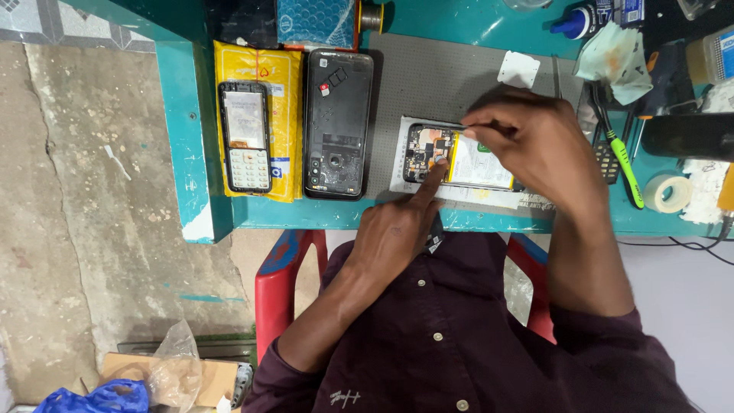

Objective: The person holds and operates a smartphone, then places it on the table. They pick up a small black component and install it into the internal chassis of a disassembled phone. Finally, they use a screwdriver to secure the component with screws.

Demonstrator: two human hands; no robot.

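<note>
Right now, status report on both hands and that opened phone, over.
Left hand: index finger pressing opened smartphone with exposed circuit board. Right hand: fingers pinching thin metal tool at its top edge. Black back cover lies apart, left.

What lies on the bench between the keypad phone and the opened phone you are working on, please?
In the head view, a black back cover lies between the keypad phone and the opened phone, partly on the grey mat.

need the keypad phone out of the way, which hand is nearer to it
Left. The left hand sits just right of the black back cover, two items from the keypad phone; the right hand is farther right.
</note>
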